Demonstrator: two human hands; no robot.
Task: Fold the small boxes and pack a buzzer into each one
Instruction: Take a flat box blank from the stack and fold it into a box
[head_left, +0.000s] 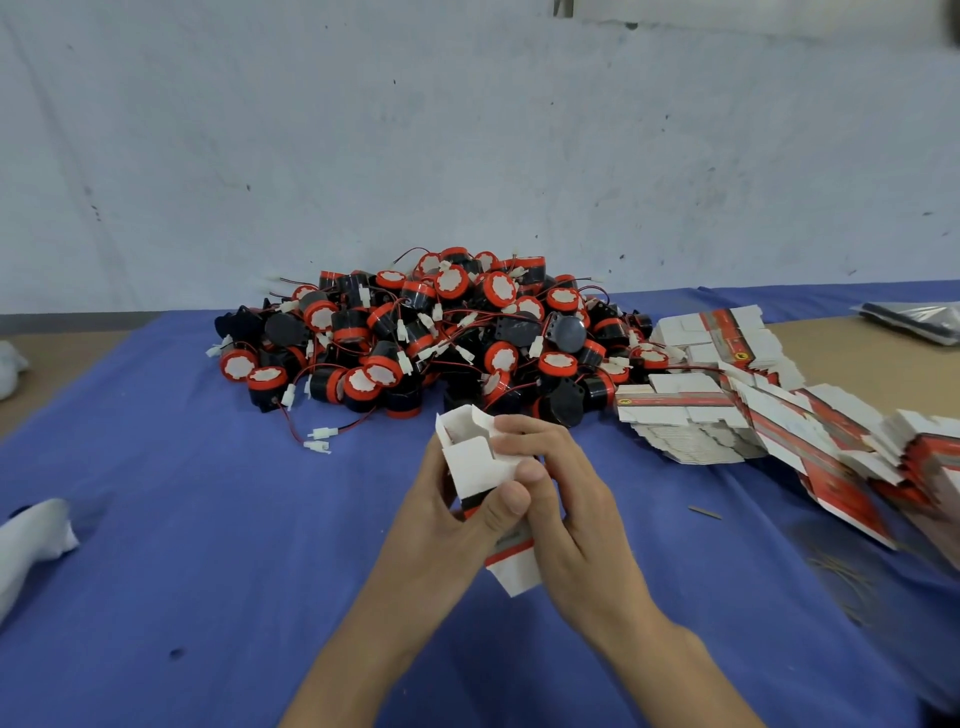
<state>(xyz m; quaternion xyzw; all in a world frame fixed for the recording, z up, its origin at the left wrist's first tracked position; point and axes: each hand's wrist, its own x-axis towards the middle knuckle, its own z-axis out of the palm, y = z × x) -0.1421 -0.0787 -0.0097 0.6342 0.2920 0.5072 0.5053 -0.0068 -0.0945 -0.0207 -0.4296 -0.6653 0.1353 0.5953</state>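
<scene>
A half-folded small box (475, 462) is gripped above the blue worktop (208, 519) by both hands: the left hand (447, 525) is curled round its side, while the right hand (566, 499) pinches its flap. The heap of buzzers (431, 332) is piled just behind, with flat box blanks (779, 415) fanned out on the right.

Two bare hands, the left hand (457, 514) and right hand (566, 499), hold a small white cardboard box (475, 457) mid-frame. Behind sits a big heap of red-and-black round buzzers (431, 332) on blue cloth (208, 519). Flat box stacks (753, 415) lie right.
</scene>
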